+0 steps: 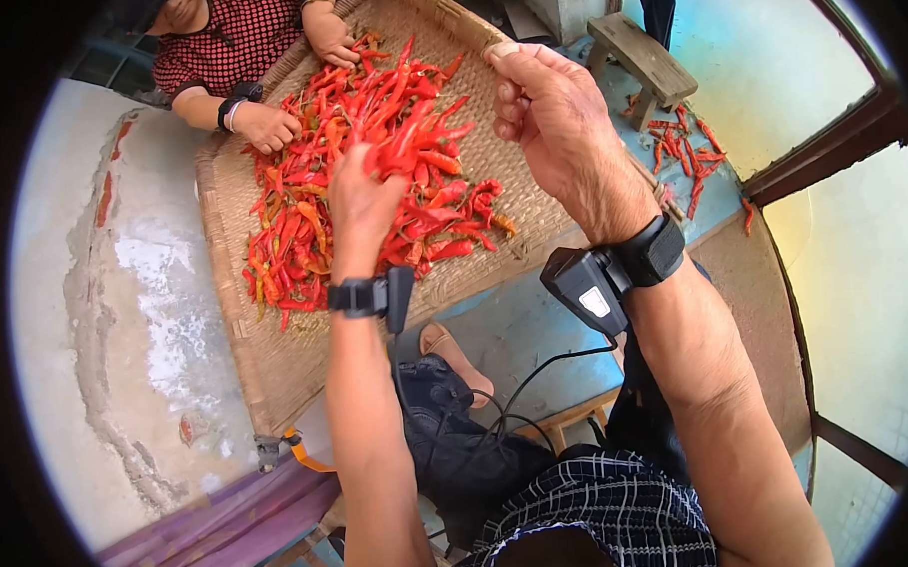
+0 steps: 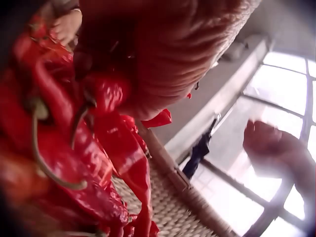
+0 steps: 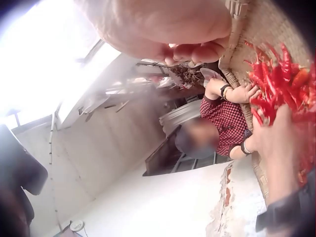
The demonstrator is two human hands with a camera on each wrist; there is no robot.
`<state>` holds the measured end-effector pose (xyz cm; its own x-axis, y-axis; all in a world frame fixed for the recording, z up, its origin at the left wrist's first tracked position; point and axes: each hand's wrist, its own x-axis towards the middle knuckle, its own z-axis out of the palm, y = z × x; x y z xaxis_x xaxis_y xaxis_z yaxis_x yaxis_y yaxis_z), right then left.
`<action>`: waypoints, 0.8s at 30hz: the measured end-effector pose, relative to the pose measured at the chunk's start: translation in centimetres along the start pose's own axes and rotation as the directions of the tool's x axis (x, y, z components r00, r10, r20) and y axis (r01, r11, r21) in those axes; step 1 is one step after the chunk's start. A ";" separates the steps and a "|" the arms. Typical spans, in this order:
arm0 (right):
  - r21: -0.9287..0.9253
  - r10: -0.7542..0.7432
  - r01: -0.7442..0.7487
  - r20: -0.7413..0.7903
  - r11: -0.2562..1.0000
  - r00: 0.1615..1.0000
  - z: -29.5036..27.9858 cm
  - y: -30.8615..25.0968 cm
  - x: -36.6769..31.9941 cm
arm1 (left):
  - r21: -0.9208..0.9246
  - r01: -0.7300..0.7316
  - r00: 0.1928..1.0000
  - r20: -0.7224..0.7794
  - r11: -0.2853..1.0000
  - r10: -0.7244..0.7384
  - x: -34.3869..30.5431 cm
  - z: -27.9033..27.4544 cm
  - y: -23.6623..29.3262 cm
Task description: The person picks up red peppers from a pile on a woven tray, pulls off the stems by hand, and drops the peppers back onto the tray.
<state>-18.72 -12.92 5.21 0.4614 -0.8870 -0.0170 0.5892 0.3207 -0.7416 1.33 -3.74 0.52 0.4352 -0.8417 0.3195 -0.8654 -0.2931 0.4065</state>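
Red peppers (image 1: 441, 199) lie heaped on a woven tray (image 1: 277, 380), some orange or greenish among them. My left hand (image 1: 361, 202), blurred, is over the middle of the heap with its fingers curled round red peppers; in the left wrist view the hand (image 2: 182, 54) hides part of the pepper (image 2: 111, 94) under it. Raised near the tray's far right corner, my right hand (image 1: 569, 130) has curled fingers, thumb against the index finger, and no pepper shows in it. The left wrist view shows this right hand (image 2: 271, 148) apart from the tray rim (image 2: 197, 212).
Across the tray a person in a red checked top (image 1: 236, 41) has both hands at the heap's far edge. A wooden bench (image 1: 641, 62) stands at the upper right, with scattered peppers (image 1: 690, 155) beside it. A cracked wall (image 1: 154, 294) borders the left; windows (image 1: 853, 260) are right.
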 end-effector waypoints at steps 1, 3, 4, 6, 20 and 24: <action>0.004 0.005 -0.005 0.003 1.000 1.000 0.0 0.2 0.1 | -0.125 0.080 0.995 0.066 0.989 -0.072 -0.9 -1.0 -1.5; 0.021 -0.009 0.008 0.044 1.000 0.999 0.0 0.8 0.3 | -0.235 0.172 0.980 0.137 0.957 -0.143 -2.5 -2.3 -3.3; 0.027 -0.003 0.001 0.051 1.000 0.999 0.1 1.1 0.2 | -0.467 0.250 0.968 0.149 0.848 -0.204 -3.2 -2.7 -4.1; -0.046 0.008 -0.005 0.058 0.999 0.998 0.5 1.4 0.2 | -0.667 0.304 0.951 0.168 0.680 -0.260 -3.9 -3.6 -5.3; -0.280 0.058 -0.013 0.153 0.960 0.987 2.7 3.3 -0.8 | -0.560 0.159 0.965 -0.088 0.813 -0.249 -3.9 -5.4 -7.3; -0.353 0.085 -0.001 0.223 0.935 0.971 3.0 4.5 -0.7 | -0.368 0.033 0.923 -0.345 0.929 -0.170 -3.7 -5.7 -5.6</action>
<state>-14.41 -9.82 3.87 0.6463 -0.7599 0.0697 0.3163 0.1836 -0.9307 5.98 3.63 1.91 0.6345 -0.5709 0.5210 -0.6979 -0.1334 0.7037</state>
